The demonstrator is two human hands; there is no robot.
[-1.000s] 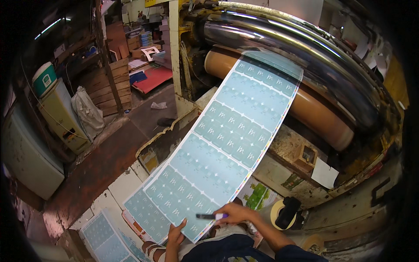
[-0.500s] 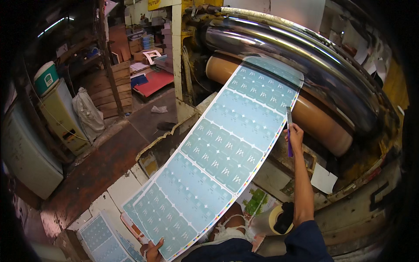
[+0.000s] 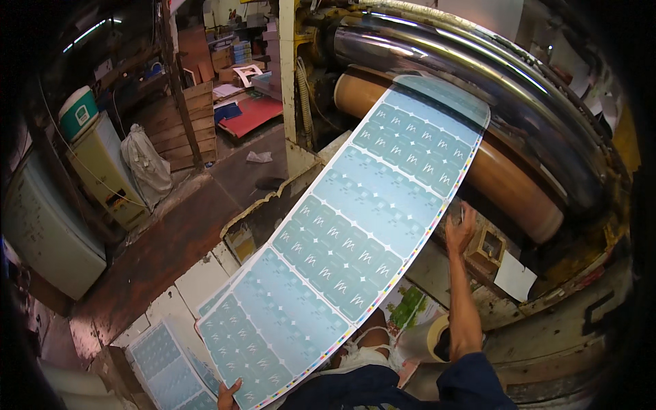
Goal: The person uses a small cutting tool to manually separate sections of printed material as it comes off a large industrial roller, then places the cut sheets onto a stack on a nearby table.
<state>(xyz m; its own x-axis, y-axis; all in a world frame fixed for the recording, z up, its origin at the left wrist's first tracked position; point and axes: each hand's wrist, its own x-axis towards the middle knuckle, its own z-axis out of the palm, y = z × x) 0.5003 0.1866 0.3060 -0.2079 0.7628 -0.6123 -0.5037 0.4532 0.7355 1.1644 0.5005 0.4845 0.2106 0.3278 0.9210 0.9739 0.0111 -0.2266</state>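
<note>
A long printed sheet (image 3: 335,232) in pale blue-green, with repeated white lettering and a colour strip on its right edge, slopes from the rollers down to my lap. My left hand (image 3: 230,395) grips its near left corner, thumb on top and the other fingers underneath. Beside the sheet's right edge, below the brown roller (image 3: 523,184), is my right hand (image 3: 460,231). Its fingers are partly curled; whatever they hold is hidden. The sheet's far end curves up against the shiny metal roller (image 3: 437,61).
More printed sheets (image 3: 160,362) lie at the lower left. A roll (image 3: 437,338) stands by my right arm. Right of my right hand are a small wooden box (image 3: 486,247) and a white card (image 3: 514,277). A draped sack (image 3: 145,164) and a green-and-white container (image 3: 78,113) stand far left.
My right hand has moved down along the sheet's edge, and the purple-handled knife it held no longer shows. My left hand has shifted slightly left and down with the sheet's corner.
</note>
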